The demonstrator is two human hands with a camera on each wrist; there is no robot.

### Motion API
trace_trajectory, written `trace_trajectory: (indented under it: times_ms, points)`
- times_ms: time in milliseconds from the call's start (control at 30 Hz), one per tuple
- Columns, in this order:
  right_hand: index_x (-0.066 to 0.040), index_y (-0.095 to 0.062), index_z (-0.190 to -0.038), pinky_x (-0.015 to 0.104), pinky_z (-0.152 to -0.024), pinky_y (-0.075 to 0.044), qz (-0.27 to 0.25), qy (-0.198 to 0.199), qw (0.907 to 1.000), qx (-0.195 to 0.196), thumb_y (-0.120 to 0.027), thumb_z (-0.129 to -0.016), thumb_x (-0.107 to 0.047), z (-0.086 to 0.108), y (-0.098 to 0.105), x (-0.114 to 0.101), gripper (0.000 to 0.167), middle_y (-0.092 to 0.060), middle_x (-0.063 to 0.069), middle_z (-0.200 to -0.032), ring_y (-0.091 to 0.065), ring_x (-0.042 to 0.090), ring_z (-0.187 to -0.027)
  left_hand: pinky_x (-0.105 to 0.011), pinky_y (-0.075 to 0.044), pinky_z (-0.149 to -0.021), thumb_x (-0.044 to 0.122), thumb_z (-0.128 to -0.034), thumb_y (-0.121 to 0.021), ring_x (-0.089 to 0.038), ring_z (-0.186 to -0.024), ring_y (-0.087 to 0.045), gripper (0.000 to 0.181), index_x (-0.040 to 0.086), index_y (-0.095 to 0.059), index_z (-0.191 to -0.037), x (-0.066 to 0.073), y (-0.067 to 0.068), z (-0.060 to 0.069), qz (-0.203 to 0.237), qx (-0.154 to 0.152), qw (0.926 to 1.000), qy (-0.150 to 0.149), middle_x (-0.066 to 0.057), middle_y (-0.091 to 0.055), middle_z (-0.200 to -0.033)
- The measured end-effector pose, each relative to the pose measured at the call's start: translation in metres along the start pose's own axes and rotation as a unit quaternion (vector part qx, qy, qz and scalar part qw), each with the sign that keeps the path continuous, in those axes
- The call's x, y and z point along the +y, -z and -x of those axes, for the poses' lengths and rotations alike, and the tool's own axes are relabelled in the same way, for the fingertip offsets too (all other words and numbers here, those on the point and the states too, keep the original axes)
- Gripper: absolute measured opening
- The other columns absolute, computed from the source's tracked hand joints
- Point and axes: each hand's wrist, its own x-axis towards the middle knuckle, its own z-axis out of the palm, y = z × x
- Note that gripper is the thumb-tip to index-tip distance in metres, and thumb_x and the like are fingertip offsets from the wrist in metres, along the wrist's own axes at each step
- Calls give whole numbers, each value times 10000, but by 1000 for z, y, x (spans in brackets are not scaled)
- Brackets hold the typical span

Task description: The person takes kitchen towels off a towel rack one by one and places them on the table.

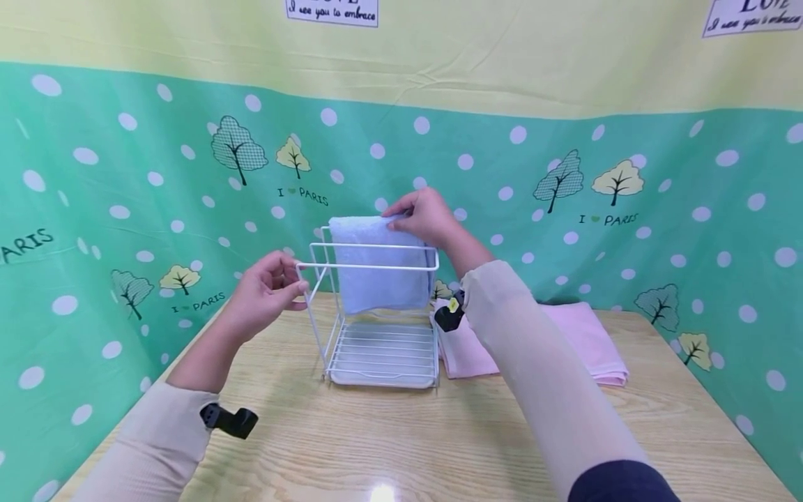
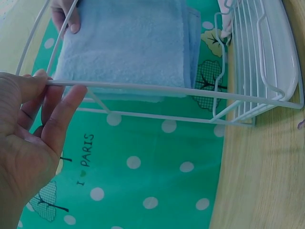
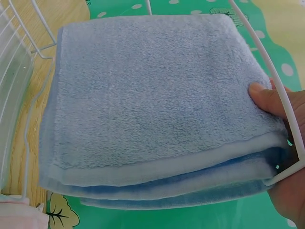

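A folded light blue towel [image 1: 383, 275] hangs over the back top bar of a white wire rack [image 1: 370, 266]. At the towel's upper right edge, my right hand [image 1: 423, 217] pinches the cloth between thumb and fingers. In the right wrist view, the layered folds of the towel [image 3: 157, 100] face the camera, and the thumb presses on one side of it. My left hand [image 1: 266, 289] grips the rack's front left upper corner; in the left wrist view, this hand [image 2: 38, 129] has thumb and fingers around the wire.
A pale tray [image 1: 383, 380] lies under the rack's lower wire shelf. To the right of the rack, a folded pink towel [image 1: 583, 341] lies on the wooden table [image 1: 389, 439], partly behind my right forearm. A green dotted curtain [image 1: 489, 160] surrounds the table's back and sides.
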Motion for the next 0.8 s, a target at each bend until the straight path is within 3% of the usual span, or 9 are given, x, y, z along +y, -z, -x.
trace_trajectory:
  times_ms: [233,367,800]
  points:
    - [-121,-780,-972,248,-658,-534,-284,301,9976,559,-784,-832,-93,1,5,-5,143,-714,11,-952,-597,150,-812,-374,-622,-691,20,-934,-639,-238,-824,-622,189,28,-512,-1074,0,0,0,-22,-27,10000,11,-185,-522,-921]
    - [-124,-782,-965,243,-649,-538,-507,272,9951,809,-781,-836,-96,4,9,-10,132,-721,13,-960,-620,135,-815,-370,-622,-691,21,-938,-632,-232,-827,-624,187,26,-507,-1078,0,0,1,-51,-30,10000,12,-183,-524,-931]
    - [-108,-780,-976,247,-664,-553,-872,277,9882,1232,-781,-833,-82,11,27,-16,145,-738,19,-956,-647,127,-815,-375,-622,-683,6,-930,-637,-208,-799,-619,191,21,-501,-1062,3,-1,2,-35,10,10000,-1,-184,-541,-890]
